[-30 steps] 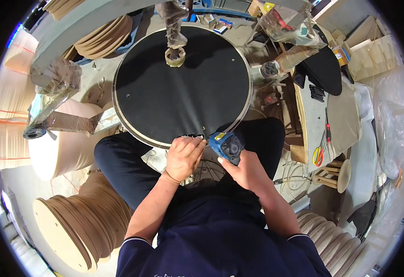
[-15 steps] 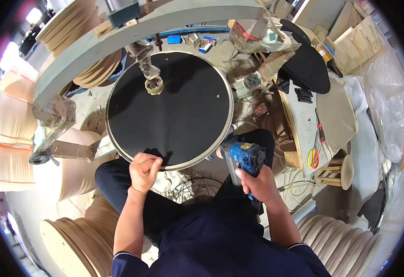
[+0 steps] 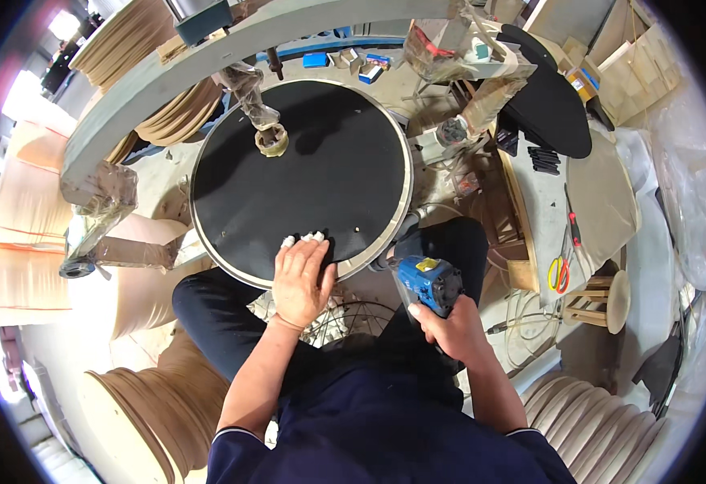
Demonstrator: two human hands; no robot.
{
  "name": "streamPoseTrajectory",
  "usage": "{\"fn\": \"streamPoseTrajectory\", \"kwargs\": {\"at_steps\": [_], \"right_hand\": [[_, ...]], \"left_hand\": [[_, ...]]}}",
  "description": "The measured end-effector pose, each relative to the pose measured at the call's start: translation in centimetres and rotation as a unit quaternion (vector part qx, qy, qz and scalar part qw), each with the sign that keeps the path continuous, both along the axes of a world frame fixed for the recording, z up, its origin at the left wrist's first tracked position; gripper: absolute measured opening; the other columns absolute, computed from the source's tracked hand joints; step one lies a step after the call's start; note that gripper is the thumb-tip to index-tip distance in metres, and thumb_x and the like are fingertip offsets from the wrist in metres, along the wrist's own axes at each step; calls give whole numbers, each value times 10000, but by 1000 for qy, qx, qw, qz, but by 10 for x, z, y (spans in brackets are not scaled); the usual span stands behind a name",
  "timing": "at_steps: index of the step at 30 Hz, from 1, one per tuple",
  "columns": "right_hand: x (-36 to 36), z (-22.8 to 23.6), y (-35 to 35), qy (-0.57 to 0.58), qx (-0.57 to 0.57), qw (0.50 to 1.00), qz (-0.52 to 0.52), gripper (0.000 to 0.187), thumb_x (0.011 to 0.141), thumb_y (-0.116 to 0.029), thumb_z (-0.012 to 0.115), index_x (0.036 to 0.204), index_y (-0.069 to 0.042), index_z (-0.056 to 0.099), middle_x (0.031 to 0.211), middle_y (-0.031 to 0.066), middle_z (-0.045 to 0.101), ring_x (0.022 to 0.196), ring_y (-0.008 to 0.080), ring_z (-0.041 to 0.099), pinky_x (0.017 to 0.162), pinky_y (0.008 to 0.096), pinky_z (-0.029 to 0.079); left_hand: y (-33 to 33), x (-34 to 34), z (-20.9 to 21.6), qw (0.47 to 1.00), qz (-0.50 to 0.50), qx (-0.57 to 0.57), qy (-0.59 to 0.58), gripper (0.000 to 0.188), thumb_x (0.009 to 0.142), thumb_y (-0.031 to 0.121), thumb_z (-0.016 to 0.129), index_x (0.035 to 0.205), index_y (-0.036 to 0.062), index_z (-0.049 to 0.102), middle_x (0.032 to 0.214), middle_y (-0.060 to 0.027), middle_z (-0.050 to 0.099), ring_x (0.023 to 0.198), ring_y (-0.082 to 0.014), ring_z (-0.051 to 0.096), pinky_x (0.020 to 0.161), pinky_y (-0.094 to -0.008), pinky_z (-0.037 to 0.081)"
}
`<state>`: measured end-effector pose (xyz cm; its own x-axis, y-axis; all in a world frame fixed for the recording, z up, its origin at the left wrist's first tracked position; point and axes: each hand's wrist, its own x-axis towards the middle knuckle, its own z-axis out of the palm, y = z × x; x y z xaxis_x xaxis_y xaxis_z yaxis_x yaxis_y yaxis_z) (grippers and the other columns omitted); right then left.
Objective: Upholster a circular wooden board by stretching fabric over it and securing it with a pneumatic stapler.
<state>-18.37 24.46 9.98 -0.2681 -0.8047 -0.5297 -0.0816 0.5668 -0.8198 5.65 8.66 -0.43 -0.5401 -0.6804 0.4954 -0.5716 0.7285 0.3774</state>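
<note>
The hands are apart. The left hand (image 3: 299,286) rests palm-down over the near rim of the black disc (image 3: 320,185), its fingertips (image 3: 288,241) apparently wrapped in white; the right hand (image 3: 454,328) is clamped around a blue power tool (image 3: 432,281). Scissors (image 3: 559,274) lie on the table (image 3: 540,214) at right.

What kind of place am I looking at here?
Likely a workshop or small factory: the right hand holds a blue power tool, and many round tan boards are stacked at lower left.
</note>
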Motion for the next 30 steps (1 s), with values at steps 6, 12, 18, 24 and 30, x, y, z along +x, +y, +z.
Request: {"fn": "streamPoseTrajectory", "kwargs": {"at_steps": [6, 12, 18, 24, 30], "right_hand": [[5, -10, -5, -5, 1, 1000, 22, 292, 974, -287, 784, 843, -46, 684, 671, -8, 640, 595, 97, 610, 565, 304, 483], [13, -4, -7, 3, 19, 999, 32, 291, 974, -284, 787, 859, -38, 680, 674, -7, 647, 598, 92, 608, 569, 306, 485], [18, -5, -8, 7, 14, 1000, 26, 269, 975, -258, 782, 874, -28, 687, 674, -3, 646, 582, 93, 606, 553, 298, 480], [20, -17, -10, 42, 10, 997, 69, 281, 964, -276, 796, 1070, -28, 714, 755, 46, 703, 665, 130, 651, 655, 337, 530], [24, -14, -14, 78, -7, 991, 106, 330, 960, -274, 792, 1179, -40, 717, 856, 109, 754, 778, 192, 715, 754, 372, 561]], "left_hand": [[-17, 34, -5, 995, -91, -39, -32, 413, 814, 117, 843, 1216, 90, 750, 1203, -66, 699, 1172, -281, 661, 1176, -539, 436], [-15, 29, 1, 990, -107, -80, -40, 386, 814, 117, 835, 1193, 112, 761, 1155, -28, 711, 1102, -231, 678, 1125, -514, 476], [-12, 24, -8, 992, -93, -80, -11, 329, 798, 157, 807, 1127, 156, 805, 1101, 32, 712, 1038, -174, 670, 984, -449, 515], [-11, 23, -3, 992, -110, -61, -4, 314, 793, 137, 789, 1106, 124, 808, 1083, 21, 721, 1011, -177, 677, 938, -408, 527], [-7, 22, -9, 992, -117, -45, -12, 356, 790, 122, 730, 1136, 71, 796, 1126, -8, 739, 1012, -194, 682, 927, -396, 525]]}}
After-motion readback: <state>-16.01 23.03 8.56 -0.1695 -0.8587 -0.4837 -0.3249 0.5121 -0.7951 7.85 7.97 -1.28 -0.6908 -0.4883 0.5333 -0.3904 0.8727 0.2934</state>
